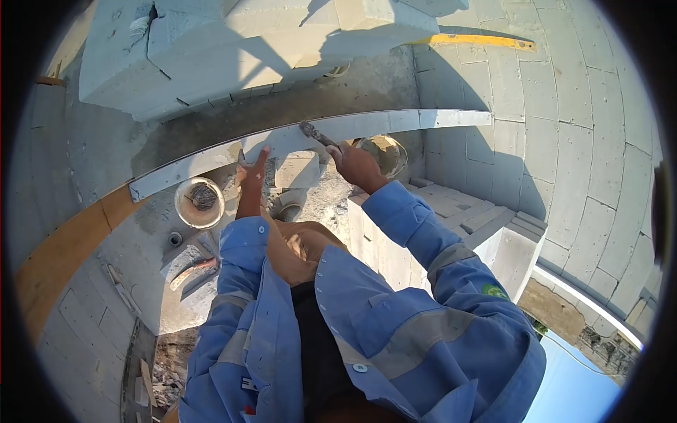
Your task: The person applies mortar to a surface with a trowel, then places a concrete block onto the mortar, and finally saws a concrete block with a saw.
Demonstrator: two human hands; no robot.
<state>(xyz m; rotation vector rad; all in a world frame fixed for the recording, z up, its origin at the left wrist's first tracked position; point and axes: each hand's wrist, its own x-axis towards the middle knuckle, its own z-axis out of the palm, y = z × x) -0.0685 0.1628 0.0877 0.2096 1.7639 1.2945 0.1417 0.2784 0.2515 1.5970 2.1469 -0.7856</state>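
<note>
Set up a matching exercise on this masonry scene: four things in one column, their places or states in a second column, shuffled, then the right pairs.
Things:
1. round white bucket
2. long yellow spirit level
3. metal trowel with dark handle
4. left hand

Places or states:
A. lying on top of the grey block wall, upper right
B. gripped in the right hand
C. standing on the floor below, left of the left forearm
D. fingers up against the pale curved ledge

Pairs: 1-C, 2-A, 3-B, 4-D
</note>
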